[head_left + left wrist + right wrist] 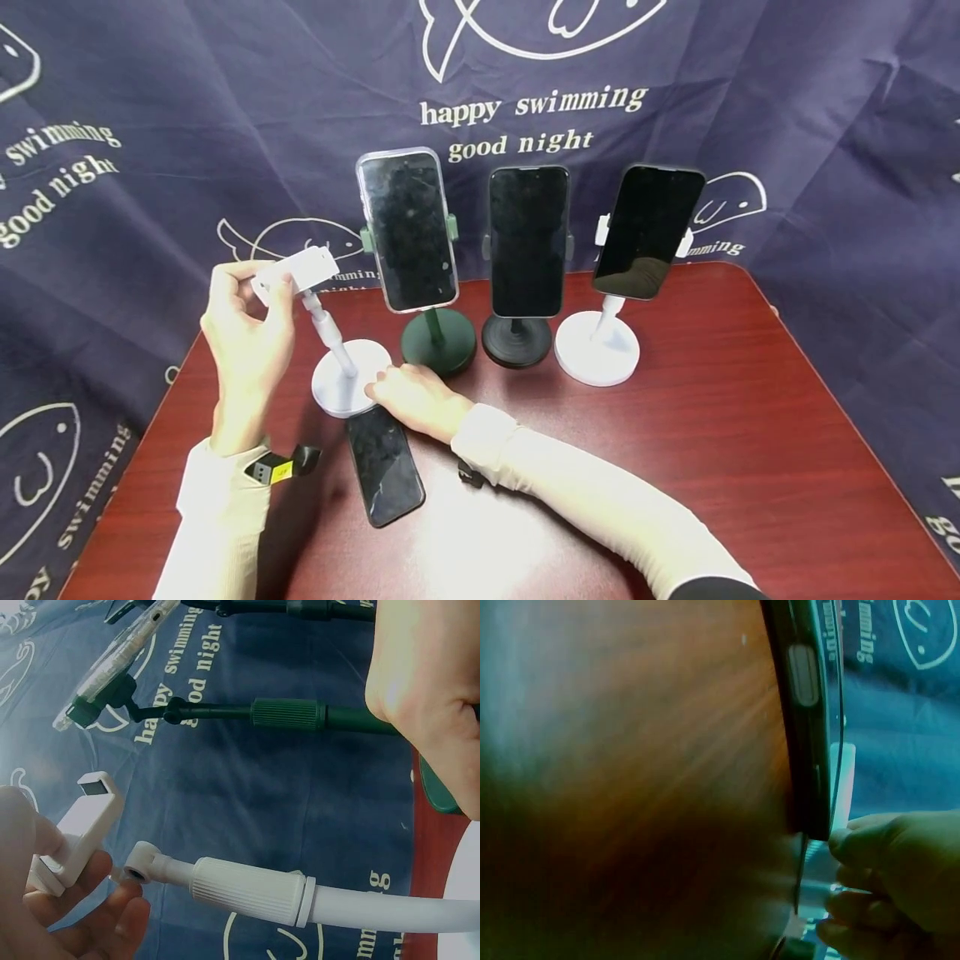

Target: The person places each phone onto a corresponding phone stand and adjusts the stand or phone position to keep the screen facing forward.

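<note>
A white phone stand (330, 333) with a round base stands at the left of the table, its post leaning left. My left hand (251, 342) pinches its white clamp (88, 821) between thumb and fingers; the clamp holds no phone. At the base's right edge, my right hand (423, 404) grips the rim with curled fingers, partly hidden in the head view. A dark phone (386, 475) lies flat on the table, screen up, its far end close against the base. The right thumb (855, 844) appears beside that phone's corner in the right wrist view.
Behind stand a green stand (438, 342) with a clear-cased phone (408, 229), a black stand (516, 340) with a phone (528, 242), and another white stand (597, 350) with a tilted phone (648, 233). A dark blue printed cloth (300, 100) hangs behind the red-brown table (720, 417).
</note>
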### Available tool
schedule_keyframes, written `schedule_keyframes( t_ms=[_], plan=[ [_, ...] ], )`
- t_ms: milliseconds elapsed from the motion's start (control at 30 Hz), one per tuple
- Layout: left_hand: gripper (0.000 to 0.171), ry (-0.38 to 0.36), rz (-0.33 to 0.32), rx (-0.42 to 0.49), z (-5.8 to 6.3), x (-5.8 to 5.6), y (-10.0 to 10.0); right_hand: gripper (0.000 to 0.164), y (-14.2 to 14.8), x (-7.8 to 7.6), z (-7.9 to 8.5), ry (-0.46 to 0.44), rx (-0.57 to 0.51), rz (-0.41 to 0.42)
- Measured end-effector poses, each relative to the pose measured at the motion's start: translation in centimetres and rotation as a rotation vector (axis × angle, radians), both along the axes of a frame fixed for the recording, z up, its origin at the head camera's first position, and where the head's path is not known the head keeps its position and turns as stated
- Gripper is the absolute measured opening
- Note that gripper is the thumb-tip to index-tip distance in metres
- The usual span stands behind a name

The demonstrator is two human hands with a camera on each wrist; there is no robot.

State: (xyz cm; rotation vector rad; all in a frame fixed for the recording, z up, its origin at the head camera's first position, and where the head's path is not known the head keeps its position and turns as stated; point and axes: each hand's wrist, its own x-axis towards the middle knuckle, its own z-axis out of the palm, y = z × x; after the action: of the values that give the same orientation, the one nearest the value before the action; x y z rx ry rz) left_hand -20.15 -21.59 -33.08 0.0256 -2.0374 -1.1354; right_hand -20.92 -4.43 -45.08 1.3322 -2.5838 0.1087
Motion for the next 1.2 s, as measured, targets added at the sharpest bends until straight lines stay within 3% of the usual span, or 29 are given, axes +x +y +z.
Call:
schedule_keyframes(
  t_ms=[333, 600, 867, 1067, 1200],
  plan=[
    [0.028, -0.041, -0.001, -0.031, 0.0, 0.9, -0.1, 0.016, 0.1, 0.7, 0.2, 0.019, 0.005, -0.005],
    [0.036, -0.102, -0.031, -0.060, -1.1, 1.8, -0.2, 0.009, 1.6, 1.7, 0.2, -0.123, -0.059, -0.005],
    [0.032, -0.304, 0.026, -0.165, -4.5, 3.7, -2.8, 0.011, 4.0, 3.6, 0.3, -0.207, -0.138, 0.008],
    [0.028, -0.423, -0.003, -0.259, -7.1, 5.1, -3.7, 0.010, 6.1, 4.6, 0.6, -0.243, -0.210, 0.001],
    [0.025, -0.495, -0.038, -0.317, -8.6, 5.8, -3.6, 0.023, 7.4, 5.5, 0.7, -0.250, -0.270, 0.019]
  ],
)
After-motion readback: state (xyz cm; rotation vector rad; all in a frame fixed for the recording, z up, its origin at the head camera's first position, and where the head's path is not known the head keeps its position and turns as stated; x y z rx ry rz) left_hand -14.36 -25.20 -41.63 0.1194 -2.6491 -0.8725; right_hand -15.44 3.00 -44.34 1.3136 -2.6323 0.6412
